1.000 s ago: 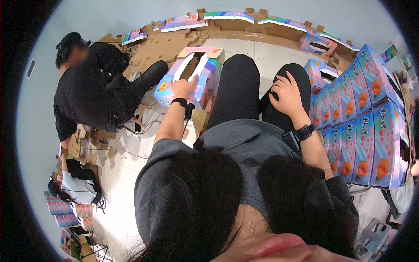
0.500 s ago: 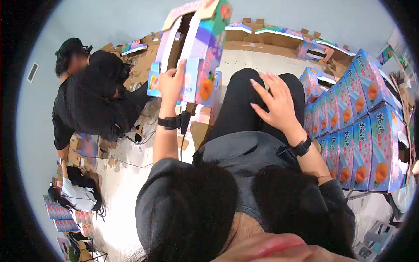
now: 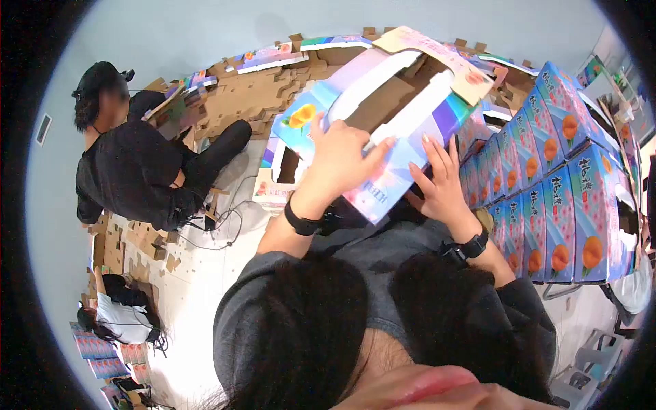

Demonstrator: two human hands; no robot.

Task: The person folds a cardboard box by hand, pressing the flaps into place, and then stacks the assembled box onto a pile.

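Observation:
A printed cardboard gift box [image 3: 424, 140] with peach pictures and a long cut-out opening is tilted over my lap. My left hand [image 3: 342, 160] grips its near end panel, fingers at the edge of the opening and thumb stretched along the panel. My right hand [image 3: 441, 181] lies against the box's right side with fingers spread. The opening shows brown cardboard inside. Below and left of the held box, another printed box [image 3: 277, 171] is partly covered by my left arm.
On my right, printed boxes [image 3: 557, 212] stand stacked in two rows. A co-worker in black [image 3: 137, 171] sits at the left, with cables [image 3: 229, 236] on the floor nearby. Another person [image 3: 123, 318] is farther off. Flat brown cardboard [image 3: 239, 102] lies along the wall.
The box has come down and right from a raised position and turned over my lap. My right hand has moved from my knee to the box's side. The co-worker has leaned slightly.

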